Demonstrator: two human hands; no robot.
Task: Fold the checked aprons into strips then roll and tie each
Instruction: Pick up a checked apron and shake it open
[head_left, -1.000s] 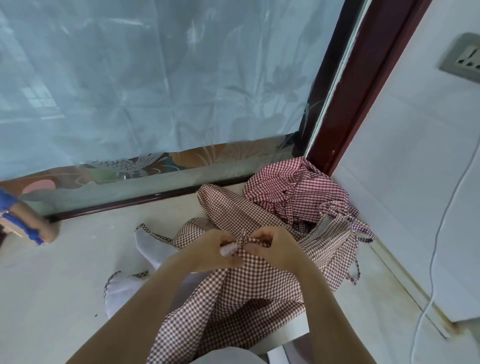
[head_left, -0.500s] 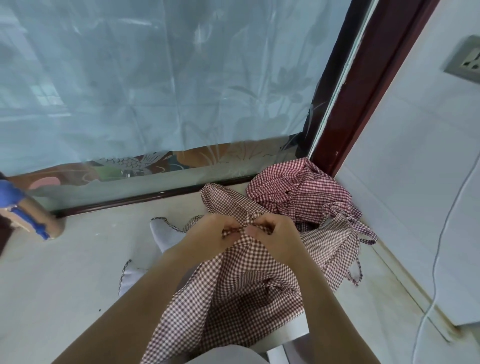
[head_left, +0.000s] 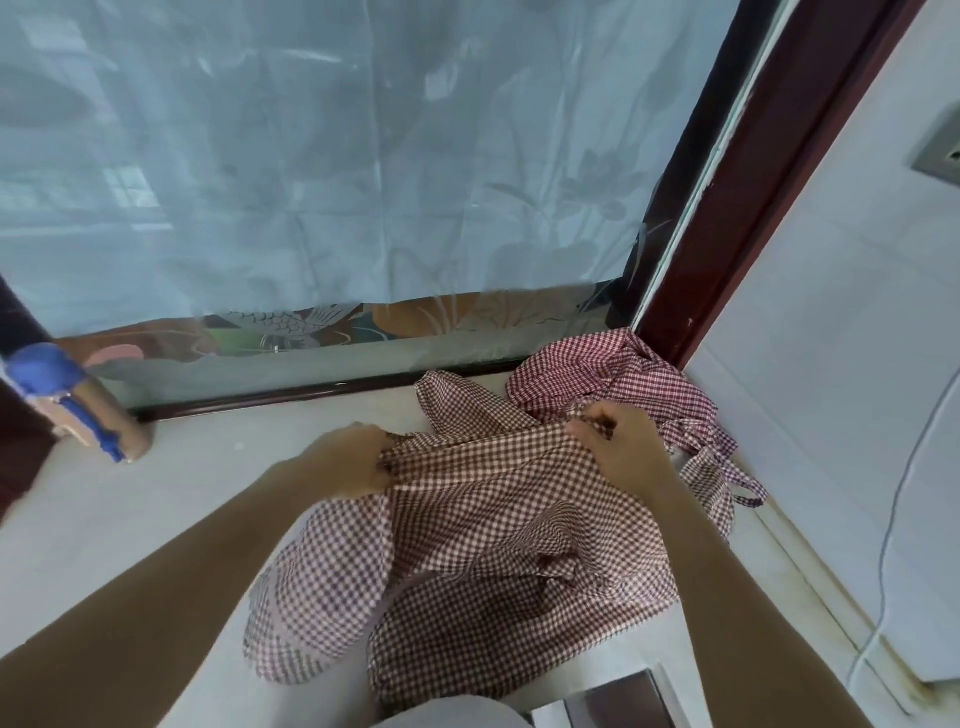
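A brown-and-white checked apron (head_left: 483, 545) lies spread over the pale counter (head_left: 156, 519) in front of me. My left hand (head_left: 348, 462) grips its top edge at the left, and my right hand (head_left: 618, 447) pinches the same edge at the right, so the cloth is stretched between them. Its lower part hangs crumpled toward me. A second, redder checked apron (head_left: 623, 374) sits bunched in the back right corner, its ties (head_left: 743, 488) trailing to the right.
A frosted window (head_left: 363, 182) with a dark red frame (head_left: 748, 218) closes the back. A tan roll with blue tape (head_left: 78, 410) stands at the left. A white cable (head_left: 893, 519) hangs on the right wall, under a socket (head_left: 940, 150).
My hands, close together at the cloth's middle before, have moved apart along the top edge and pulled the apron out wide. The white underside at the left is now covered.
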